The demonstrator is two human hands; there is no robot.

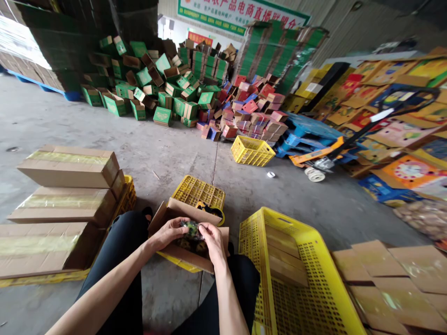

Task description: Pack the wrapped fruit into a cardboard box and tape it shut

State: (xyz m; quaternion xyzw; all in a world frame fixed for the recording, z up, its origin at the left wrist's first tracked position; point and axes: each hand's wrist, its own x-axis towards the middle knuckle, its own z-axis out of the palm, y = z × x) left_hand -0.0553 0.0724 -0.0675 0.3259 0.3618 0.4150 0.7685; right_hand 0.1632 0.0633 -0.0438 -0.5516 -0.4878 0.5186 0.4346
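Observation:
My left hand (168, 232) and my right hand (214, 241) meet over an open cardboard box (181, 255) that rests between my knees. Together they hold a small clear plastic packet (191, 230) with dark green contents, just above the box. More dark packets lie inside the box under my hands. The box sits on an upturned yellow plastic crate (199, 191). Both hands have their fingers pinched on the packet.
Sealed cardboard boxes (70, 166) are stacked at my left. A large yellow crate (296, 274) stands at my right, flat cardboard (394, 279) beyond it. Farther off lie another yellow crate (252, 151), tape rolls (316, 176), a pallet jack (321, 156), and heaps of green and red cartons (167, 88).

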